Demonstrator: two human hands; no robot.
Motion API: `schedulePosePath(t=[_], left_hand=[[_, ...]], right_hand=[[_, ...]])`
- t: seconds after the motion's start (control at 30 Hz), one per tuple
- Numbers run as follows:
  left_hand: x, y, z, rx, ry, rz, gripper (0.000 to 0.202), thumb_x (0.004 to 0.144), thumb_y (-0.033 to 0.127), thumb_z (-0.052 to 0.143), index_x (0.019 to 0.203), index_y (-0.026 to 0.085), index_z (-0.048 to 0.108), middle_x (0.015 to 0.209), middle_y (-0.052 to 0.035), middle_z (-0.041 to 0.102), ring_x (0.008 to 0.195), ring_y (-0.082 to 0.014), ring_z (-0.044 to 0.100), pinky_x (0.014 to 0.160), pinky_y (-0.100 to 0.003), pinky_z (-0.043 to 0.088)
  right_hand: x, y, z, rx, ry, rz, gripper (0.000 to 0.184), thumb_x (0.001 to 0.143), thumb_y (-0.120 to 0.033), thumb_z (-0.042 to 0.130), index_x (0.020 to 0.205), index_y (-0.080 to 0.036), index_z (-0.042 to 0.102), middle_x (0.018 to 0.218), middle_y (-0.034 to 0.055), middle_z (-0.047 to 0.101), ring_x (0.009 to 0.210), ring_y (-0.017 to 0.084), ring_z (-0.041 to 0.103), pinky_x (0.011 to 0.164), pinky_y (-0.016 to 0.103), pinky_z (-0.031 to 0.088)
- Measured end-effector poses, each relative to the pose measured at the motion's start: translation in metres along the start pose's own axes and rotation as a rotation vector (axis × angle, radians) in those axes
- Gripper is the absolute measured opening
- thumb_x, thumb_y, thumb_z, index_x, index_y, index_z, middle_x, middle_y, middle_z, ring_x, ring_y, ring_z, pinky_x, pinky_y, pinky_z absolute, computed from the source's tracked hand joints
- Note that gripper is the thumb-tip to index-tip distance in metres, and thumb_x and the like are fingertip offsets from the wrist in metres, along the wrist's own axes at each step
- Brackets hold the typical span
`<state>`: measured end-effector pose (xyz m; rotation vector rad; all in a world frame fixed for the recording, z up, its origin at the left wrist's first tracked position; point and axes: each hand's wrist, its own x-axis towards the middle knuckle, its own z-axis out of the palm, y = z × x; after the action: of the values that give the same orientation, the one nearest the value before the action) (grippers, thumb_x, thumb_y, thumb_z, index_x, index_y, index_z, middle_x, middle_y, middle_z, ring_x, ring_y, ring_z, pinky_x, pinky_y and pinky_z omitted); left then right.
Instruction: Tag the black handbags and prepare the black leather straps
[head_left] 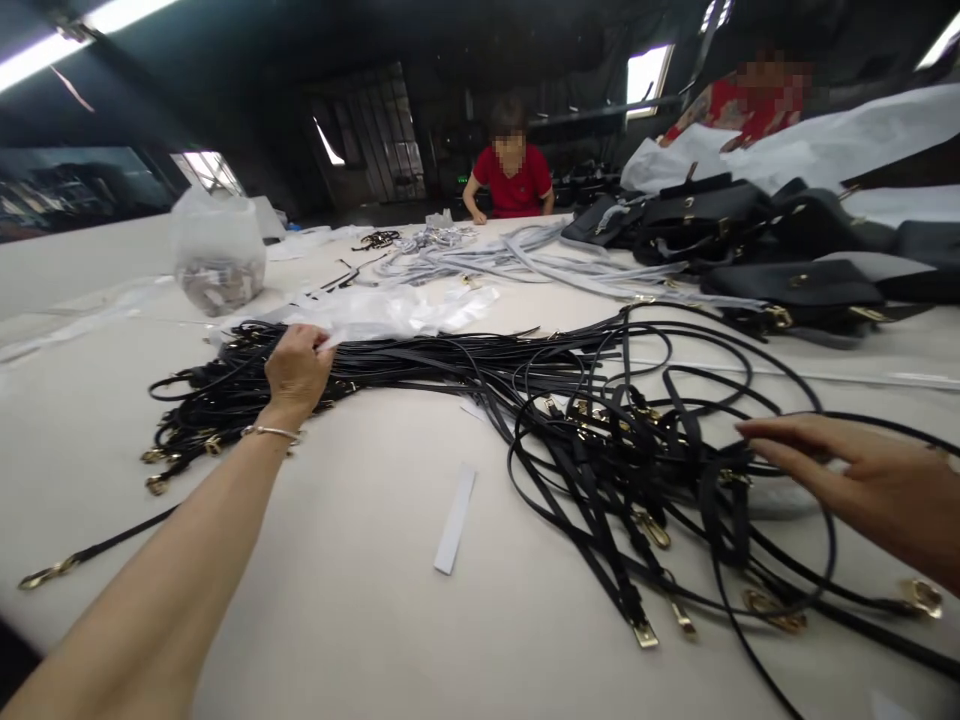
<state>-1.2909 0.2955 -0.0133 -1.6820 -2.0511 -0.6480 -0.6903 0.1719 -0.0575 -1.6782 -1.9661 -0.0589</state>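
My left hand (298, 372), with a bracelet at the wrist, is closed over the left part of a long bundle of black straps (420, 358). Its fingertips meet the edge of a thin clear plastic sheet (412, 312); what lies between them is hidden. On the right, my right hand (847, 470) has its fingers stretched out, beside a loose tangle of black straps (600, 500). Gold-coloured buckles and clasps (651, 528) show on the strap ends. One single strap (112, 545) with a gold clasp sticks out at the lower left.
A white paper strip (454, 520) lies on the pale table (360, 620). A filled plastic bag (217, 255) stands at the back left. Grey wrapped straps (487, 255) and black handbags (705, 225) are farther back. Two people in red (514, 185) are across the table.
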Motion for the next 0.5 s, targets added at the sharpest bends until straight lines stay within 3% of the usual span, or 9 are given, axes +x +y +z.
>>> schedulePosePath(t=[0.1, 0.23, 0.3, 0.37, 0.43, 0.5], left_hand=[[-0.023, 0.012, -0.044, -0.162, 0.202, 0.278, 0.01, 0.093, 0.023, 0.057, 0.089, 0.014, 0.061, 0.119, -0.009, 0.067, 0.112, -0.0217, 0.06, 0.1, -0.038, 0.048], [-0.08, 0.036, -0.114, -0.431, 0.25, 0.625, 0.013, 0.088, 0.013, 0.062, 0.081, 0.019, 0.053, 0.109, -0.0061, 0.073, 0.113, -0.0221, 0.065, 0.099, -0.041, 0.052], [-0.13, 0.044, -0.148, -0.552, 0.192, 0.751, 0.015, 0.087, 0.007, 0.061, 0.085, 0.02, 0.055, 0.1, -0.0042, 0.075, 0.109, -0.0209, 0.068, 0.096, -0.039, 0.054], [-0.195, 0.045, -0.178, -0.62, 0.081, 0.825, 0.018, 0.088, 0.003, 0.056, 0.093, 0.02, 0.059, 0.096, -0.0051, 0.075, 0.102, -0.0198, 0.07, 0.093, -0.037, 0.056], [-0.269, 0.041, -0.201, -0.674, -0.085, 0.842, 0.023, 0.091, 0.005, 0.048, 0.1, 0.021, 0.062, 0.103, -0.009, 0.075, 0.1, -0.0215, 0.071, 0.089, -0.039, 0.058], [-0.337, 0.034, -0.217, -0.64, -0.225, 0.753, 0.019, 0.094, 0.017, 0.056, 0.104, 0.03, 0.066, 0.106, -0.0064, 0.074, 0.098, -0.0223, 0.07, 0.08, -0.037, 0.061]], right_hand=[[-0.002, -0.049, -0.001, 0.131, -0.06, -0.146, 0.027, 0.092, -0.051, 0.056, 0.103, -0.032, 0.072, 0.102, 0.0017, 0.077, 0.09, 0.024, 0.073, 0.08, 0.037, 0.058], [-0.018, -0.099, 0.008, 0.215, -0.141, -0.39, 0.021, 0.098, -0.035, 0.053, 0.104, -0.025, 0.07, 0.104, 0.0042, 0.073, 0.092, 0.02, 0.07, 0.081, 0.03, 0.056], [-0.031, -0.113, 0.017, 0.198, -0.173, -0.503, 0.019, 0.1, -0.029, 0.051, 0.105, -0.023, 0.069, 0.103, 0.0045, 0.072, 0.091, 0.019, 0.069, 0.08, 0.03, 0.054], [-0.043, -0.121, 0.026, 0.148, -0.185, -0.589, 0.019, 0.1, -0.023, 0.05, 0.105, -0.022, 0.068, 0.102, 0.0051, 0.071, 0.087, 0.019, 0.068, 0.078, 0.032, 0.053], [-0.053, -0.125, 0.033, 0.102, -0.179, -0.653, 0.019, 0.099, -0.02, 0.05, 0.104, -0.021, 0.068, 0.1, 0.0058, 0.071, 0.085, 0.02, 0.067, 0.077, 0.034, 0.05], [-0.06, -0.126, 0.035, 0.068, -0.173, -0.693, 0.019, 0.098, -0.018, 0.05, 0.104, -0.021, 0.068, 0.099, 0.0062, 0.072, 0.088, 0.021, 0.066, 0.079, 0.036, 0.048]])
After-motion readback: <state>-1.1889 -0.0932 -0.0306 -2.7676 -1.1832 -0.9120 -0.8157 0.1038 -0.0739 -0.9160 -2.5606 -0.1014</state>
